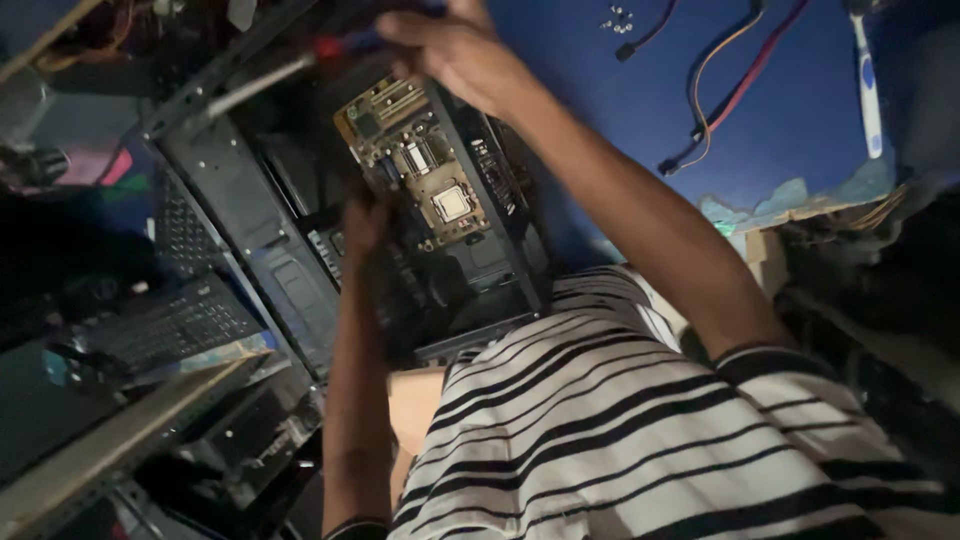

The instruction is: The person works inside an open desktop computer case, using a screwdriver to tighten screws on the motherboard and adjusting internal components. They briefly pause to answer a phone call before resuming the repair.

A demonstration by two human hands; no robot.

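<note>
Right hand clenched on red-handled metal screwdriver at case top; left hand grips the green circuit board's edge inside open black metal computer case — a slip could gouge the board.

Matt metal computer case — glossy circuit board, striped cloth shirt.

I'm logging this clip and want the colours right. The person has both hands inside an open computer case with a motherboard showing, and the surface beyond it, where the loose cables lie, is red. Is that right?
Not quite: the surface beyond the computer case is blue, not red; only some of the cables are red. The head view shows it. The left hand and right hand are at the motherboard.
</note>
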